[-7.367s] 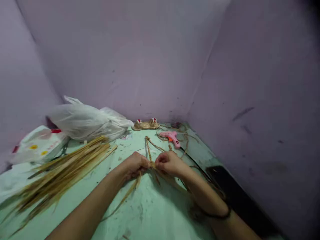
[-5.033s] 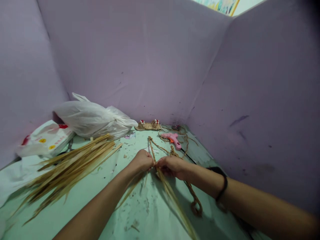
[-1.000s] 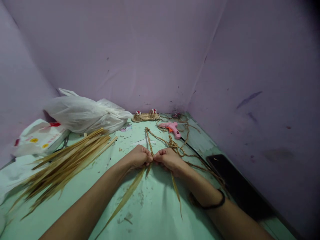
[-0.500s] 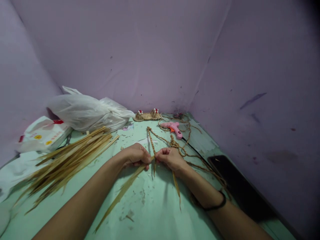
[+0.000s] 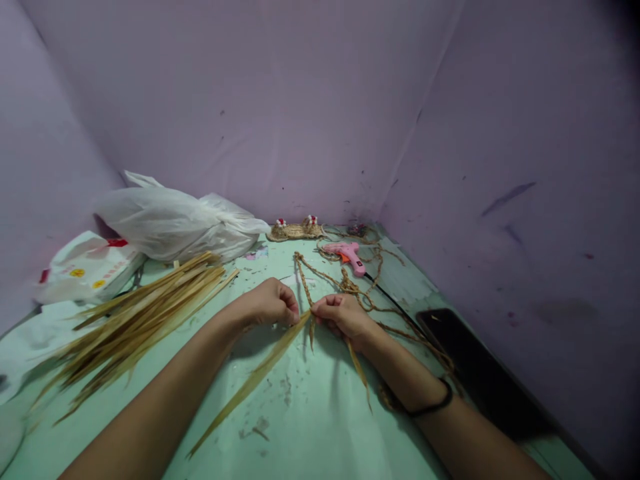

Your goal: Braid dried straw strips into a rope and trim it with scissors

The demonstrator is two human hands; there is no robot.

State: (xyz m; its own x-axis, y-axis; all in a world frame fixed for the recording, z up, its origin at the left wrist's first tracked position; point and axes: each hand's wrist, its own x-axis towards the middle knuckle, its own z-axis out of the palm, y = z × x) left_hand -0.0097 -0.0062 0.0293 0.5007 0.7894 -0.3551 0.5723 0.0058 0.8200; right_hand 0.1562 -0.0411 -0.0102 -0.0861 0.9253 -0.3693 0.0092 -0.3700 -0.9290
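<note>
A thin tan braid (image 5: 303, 281) runs down the middle of the green table, with loose leaf strands at its lower end. My right hand (image 5: 343, 317) pinches that end, and a short strand (image 5: 358, 370) hangs below its palm. On the other side my left hand (image 5: 276, 303) is closed, its fingertips beside the upper part of a long pale leaf strip (image 5: 255, 380). Whether those fingertips grip the strip or only touch it cannot be made out. The strip slants toward the near left.
Dry leaf strips (image 5: 145, 327) lie at the left, by a white plastic bag (image 5: 175, 223) and a printed package (image 5: 93, 270). Farther back are a woven piece (image 5: 296, 231) and a pink glue gun (image 5: 350, 257). Braided cord (image 5: 360, 293) and a black phone (image 5: 480, 367) lie right.
My left hand has shifted slightly up and left, off the strip's wider part. My right hand stays at the braid's end, and the strand below it has swung a little right.
</note>
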